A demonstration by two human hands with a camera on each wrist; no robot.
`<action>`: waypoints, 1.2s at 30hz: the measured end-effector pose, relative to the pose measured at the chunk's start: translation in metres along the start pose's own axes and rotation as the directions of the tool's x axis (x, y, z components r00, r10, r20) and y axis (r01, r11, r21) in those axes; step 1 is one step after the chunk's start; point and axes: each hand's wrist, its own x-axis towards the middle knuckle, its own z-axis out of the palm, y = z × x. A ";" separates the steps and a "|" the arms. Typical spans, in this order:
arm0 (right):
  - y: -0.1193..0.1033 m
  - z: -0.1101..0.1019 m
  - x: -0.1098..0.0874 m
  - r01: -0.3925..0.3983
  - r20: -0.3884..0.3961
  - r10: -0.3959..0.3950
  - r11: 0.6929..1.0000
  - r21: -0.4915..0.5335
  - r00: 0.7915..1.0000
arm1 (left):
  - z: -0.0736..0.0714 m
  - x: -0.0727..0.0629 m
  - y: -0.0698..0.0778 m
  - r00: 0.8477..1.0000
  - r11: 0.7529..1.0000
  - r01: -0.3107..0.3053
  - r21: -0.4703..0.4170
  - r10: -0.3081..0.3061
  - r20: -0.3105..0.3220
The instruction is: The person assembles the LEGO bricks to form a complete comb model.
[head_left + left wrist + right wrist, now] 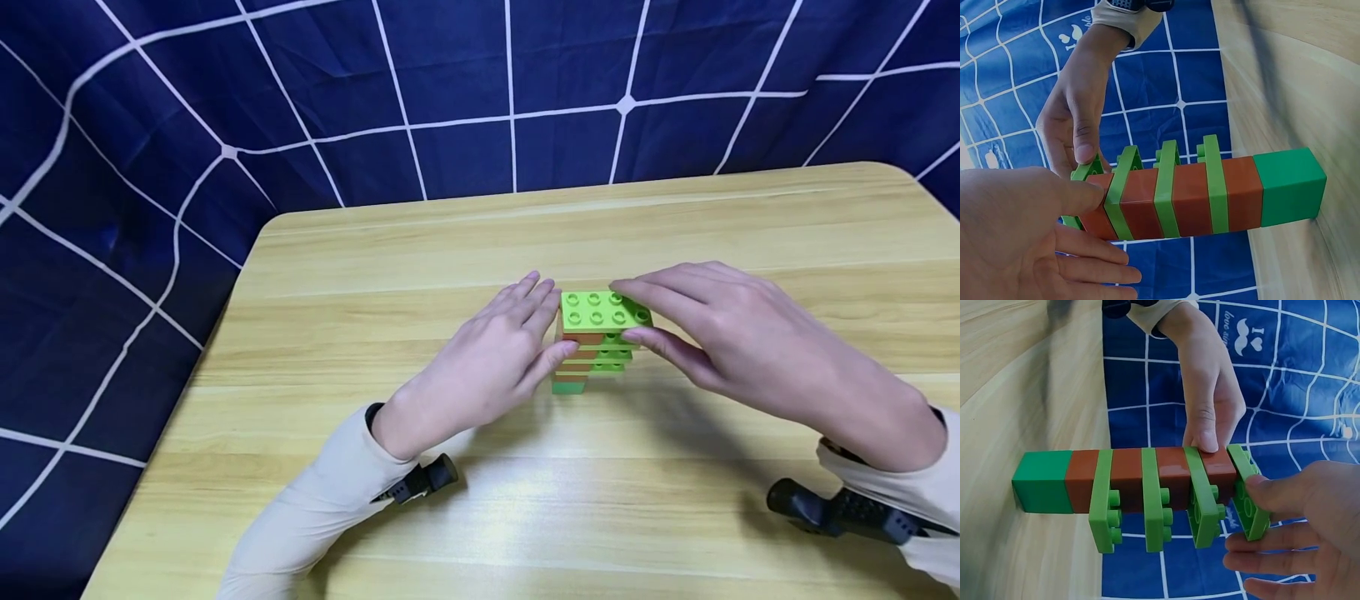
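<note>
A tower of toy building bricks stands upright on the table, with a dark green brick (1044, 482) at its base. Above it, brown bricks (1194, 199) alternate with light green plates (1164, 187) that jut out toward the right. My left hand (480, 362) pinches the uppermost brown brick (1217, 467), thumb at its near side and fingers behind. On the right, my right hand (738, 337) holds the overhanging end of the top light green plate (592, 312) between thumb and fingers. Whether this plate sits fully down is hard to tell.
The light wooden table (360, 292) reaches a dark blue cloth (450, 83) with white grid lines at the back and left. Black wrist cameras (435, 475) are strapped over both pale sleeves (322, 492).
</note>
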 end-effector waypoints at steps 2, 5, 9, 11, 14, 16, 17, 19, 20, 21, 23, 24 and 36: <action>0.000 -0.001 0.000 0.000 0.002 0.000 1.000 -0.005 1.000 | -0.001 0.000 0.000 1.000 1.000 0.003 -0.004 -0.003 0.003; 0.000 -0.002 0.001 -0.005 0.013 0.006 1.000 -0.011 1.000 | -0.004 -0.001 0.001 1.000 1.000 0.009 -0.015 -0.009 -0.012; 0.001 -0.002 0.001 -0.001 0.022 0.002 1.000 -0.011 1.000 | -0.010 -0.003 0.004 0.998 0.999 0.008 -0.032 -0.010 -0.066; 0.002 -0.002 0.001 0.003 0.022 -0.003 1.000 -0.011 1.000 | -0.013 -0.002 0.005 0.996 0.999 0.005 -0.034 -0.008 -0.084; 0.002 -0.002 0.000 0.009 0.015 -0.009 1.000 -0.011 1.000 | -0.016 0.001 0.008 0.997 0.999 0.007 -0.033 -0.009 -0.072; 0.002 -0.002 0.000 0.010 0.012 -0.010 1.000 -0.010 1.000 | -0.017 0.003 0.010 0.999 0.999 0.017 -0.030 -0.018 -0.045; 0.002 -0.002 -0.001 0.010 0.011 -0.009 1.000 -0.009 1.000 | -0.017 0.005 0.010 0.999 0.999 0.026 -0.030 -0.027 -0.030; 0.001 -0.002 -0.001 0.008 0.011 -0.008 1.000 -0.009 1.000 | -0.017 0.007 0.011 0.999 0.998 0.050 -0.028 -0.050 0.003; 0.001 -0.002 -0.001 0.009 0.011 -0.009 1.000 -0.007 1.000 | -0.017 0.008 0.012 0.998 0.998 0.062 -0.026 -0.061 0.019; 0.001 -0.002 -0.001 0.010 0.011 -0.010 1.000 -0.006 1.000 | -0.017 0.010 0.012 0.997 0.997 0.071 -0.021 -0.071 0.032; 0.001 -0.002 -0.001 0.014 0.009 -0.014 1.000 -0.004 1.000 | -0.016 0.012 0.012 0.995 0.996 0.087 -0.006 -0.086 0.053; 0.001 -0.002 -0.001 0.015 0.009 -0.015 1.000 -0.004 1.000 | -0.015 0.012 0.013 0.994 0.996 0.091 0.005 -0.091 0.059; 0.001 -0.002 -0.001 0.010 0.017 -0.010 1.000 0.003 1.000 | -0.015 0.015 0.015 0.995 0.991 0.084 0.099 -0.090 0.051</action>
